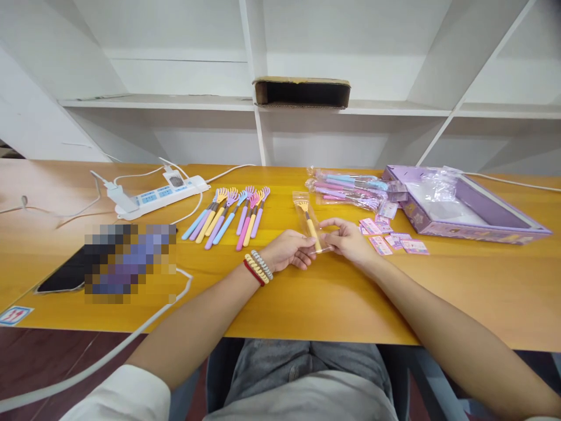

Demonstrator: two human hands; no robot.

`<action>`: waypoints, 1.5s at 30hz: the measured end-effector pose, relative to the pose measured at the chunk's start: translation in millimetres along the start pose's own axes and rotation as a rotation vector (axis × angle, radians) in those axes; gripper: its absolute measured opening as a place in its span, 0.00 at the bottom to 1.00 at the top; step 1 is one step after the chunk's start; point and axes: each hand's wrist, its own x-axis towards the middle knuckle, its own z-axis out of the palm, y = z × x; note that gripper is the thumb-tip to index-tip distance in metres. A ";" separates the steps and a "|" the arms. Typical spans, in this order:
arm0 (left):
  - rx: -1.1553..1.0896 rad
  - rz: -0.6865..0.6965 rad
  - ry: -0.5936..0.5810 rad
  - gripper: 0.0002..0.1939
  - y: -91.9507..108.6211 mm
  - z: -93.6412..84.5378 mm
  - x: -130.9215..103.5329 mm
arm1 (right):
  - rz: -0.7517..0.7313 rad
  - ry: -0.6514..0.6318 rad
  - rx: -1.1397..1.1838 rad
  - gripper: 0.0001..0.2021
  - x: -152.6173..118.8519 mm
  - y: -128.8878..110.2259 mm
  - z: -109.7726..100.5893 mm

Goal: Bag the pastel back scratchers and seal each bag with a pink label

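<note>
A yellow back scratcher [312,229] with a small claw head lies inside a clear plastic bag [301,202], held up in front of me. My left hand [290,250] pinches the lower end of the bag and handle between thumb and fingers. From the other side, my right hand [348,240] has its thumb and fingers closed at the bag's right edge. Left of the hands lie several unwrapped back scratchers [231,215] in yellow, purple, blue and pink. To the right are bagged back scratchers [346,188] and small printed cards [380,245].
A purple display box [471,231] with clear plastic inside stands at the right. A white power strip [162,197] with cables sits at the left, near a dark phone [65,272]. White shelves behind hold a cardboard box [302,82].
</note>
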 end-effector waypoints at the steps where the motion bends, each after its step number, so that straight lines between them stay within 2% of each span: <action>1: 0.010 0.006 0.004 0.16 -0.3 -0.5 0.0 | 0.002 -0.002 -0.006 0.17 0.5 0.5 0.0; 6: -0.016 0.034 0.010 0.14 -1.5 -1.4 2.1 | 0.043 0.066 -0.029 0.16 4.5 5.4 -0.9; 9: -0.070 0.143 0.023 0.11 -1.3 0.6 2.6 | 0.152 0.097 0.048 0.20 4.6 4.5 -2.1; 11: -0.077 0.240 0.013 0.11 -0.5 2.8 1.7 | 0.232 0.028 0.147 0.19 2.7 0.7 -2.6; 14: -0.005 0.334 -0.044 0.12 1.0 5.4 -0.4 | 0.286 -0.165 0.267 0.14 -1.3 -6.0 -2.7; 16: 0.057 0.315 -0.079 0.13 1.5 5.4 -1.3 | 0.298 -0.231 0.295 0.11 -2.9 -8.1 -3.0; 19: 0.105 0.203 -0.100 0.15 1.3 3.2 -1.5 | 0.333 -0.244 0.300 0.09 -2.7 -6.9 -4.2; 27: 0.129 0.023 -0.022 0.12 2.2 2.0 -2.9 | 0.316 -0.192 0.312 0.10 0.5 -1.4 -4.7; 33: 0.016 0.023 0.012 0.11 -0.2 0.6 -1.0 | 0.232 -0.078 0.273 0.13 1.5 1.6 -2.7; 38: -0.044 0.056 -0.016 0.11 -3.0 1.5 1.7 | 0.196 -0.105 0.282 0.13 2.4 4.6 -3.7; 45: -0.114 0.075 -0.012 0.08 -3.9 4.2 3.3 | 0.241 -0.124 0.300 0.11 1.2 1.1 -1.6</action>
